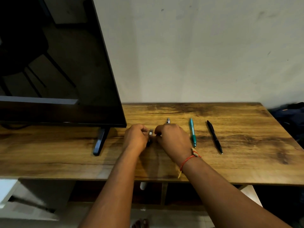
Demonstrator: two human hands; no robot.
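Both my hands meet over the middle of the wooden table point(238, 162). My left hand point(135, 137) and my right hand point(172, 139) together pinch a small dark pen-like object with a white label point(150, 133) between their fingertips. Most of that object is hidden by my fingers. Behind my right hand the silver tip of another pen point(168, 120) sticks out. A teal pen point(193, 132) lies to the right of my right hand. Farther right lies a black pen point(214, 137).
A large dark TV screen point(57, 63) stands on the left, one black foot point(100, 141) resting on the table close to my left hand. A pale wall runs behind the table. A dark bag point(291, 116) sits past the right edge.
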